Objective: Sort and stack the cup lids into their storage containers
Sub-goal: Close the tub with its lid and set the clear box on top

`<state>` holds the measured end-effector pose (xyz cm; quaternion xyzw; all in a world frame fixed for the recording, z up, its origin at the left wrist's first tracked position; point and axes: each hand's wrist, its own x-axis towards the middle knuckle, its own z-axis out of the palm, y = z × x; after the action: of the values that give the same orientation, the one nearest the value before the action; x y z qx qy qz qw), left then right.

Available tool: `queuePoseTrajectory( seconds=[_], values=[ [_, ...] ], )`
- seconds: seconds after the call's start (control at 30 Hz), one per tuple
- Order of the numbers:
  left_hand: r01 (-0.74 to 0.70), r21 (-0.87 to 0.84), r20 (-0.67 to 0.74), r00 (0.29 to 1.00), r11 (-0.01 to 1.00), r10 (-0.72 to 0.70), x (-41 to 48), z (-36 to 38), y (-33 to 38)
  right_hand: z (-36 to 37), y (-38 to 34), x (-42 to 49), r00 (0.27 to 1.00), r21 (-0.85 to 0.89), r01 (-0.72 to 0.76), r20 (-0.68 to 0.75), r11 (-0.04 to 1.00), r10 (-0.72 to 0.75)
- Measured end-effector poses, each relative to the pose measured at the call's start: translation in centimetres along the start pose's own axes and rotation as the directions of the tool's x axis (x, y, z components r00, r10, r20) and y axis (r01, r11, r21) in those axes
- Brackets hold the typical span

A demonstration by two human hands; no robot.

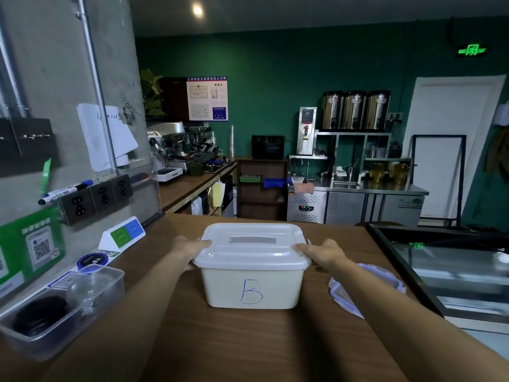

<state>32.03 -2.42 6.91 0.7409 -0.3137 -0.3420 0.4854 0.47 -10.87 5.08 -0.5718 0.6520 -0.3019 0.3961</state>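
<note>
A cream-white plastic box (252,288) marked with a big blue letter B was set in the middle of the brown wooden tabletop (248,346). It was closed by a cloudy white plastic lid (252,253). The left edge of that lid was held by the left hand (190,250), and the right edge was held by the right hand (323,252). On each side the grip was closed round the rim, with the fingers laid on top of the lid and bent over its edge; the thumbs could not be seen. What was kept inside the box could not be told. A clear plastic tray (110,274) was placed at the left edge of the tabletop, well apart from the box. In it, flat black round cup lids (41,315) were piled at the near end, and clear domed cup lids (88,292) were put just beside them; how many could not be told. A clear container lid with a blue rim (369,288) was laid flat on the tabletop to the right of the box, partly hidden by the right arm. A glass-topped display case (454,268) was seen along the right side of the tabletop.
</note>
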Motion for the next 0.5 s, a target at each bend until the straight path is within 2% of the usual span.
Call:
queuePoseTrajectory(
  seconds=[0.1, 0.23, 0.33, 0.5],
  values=[
    [-0.065, 0.099, -0.11, 0.991, 0.993, 0.076, 0.3, 0.4, 0.0, 0.6, -0.4, -0.4, 0.998, -0.002, 0.057, -0.036, 0.998, -0.057],
    [-0.188, 0.282, -0.187, 0.951, 0.941, 0.246, 0.8, 1.1, -0.4, 1.5, -0.5, -1.3, 0.962, -0.156, 0.228, -0.115, 0.961, -0.247],
    [-0.276, 0.319, -0.221, 0.909, 0.907, 0.354, 0.3, 1.7, -1.1, 1.9, -0.5, -2.2, 0.931, -0.257, 0.308, -0.118, 0.916, -0.346],
    [-0.313, 0.411, -0.174, 0.895, 0.856, 0.41, -0.2, 1.8, -1.3, 0.9, -0.5, -3.4, 0.927, -0.34, 0.307, -0.104, 0.889, -0.36]
  ],
)
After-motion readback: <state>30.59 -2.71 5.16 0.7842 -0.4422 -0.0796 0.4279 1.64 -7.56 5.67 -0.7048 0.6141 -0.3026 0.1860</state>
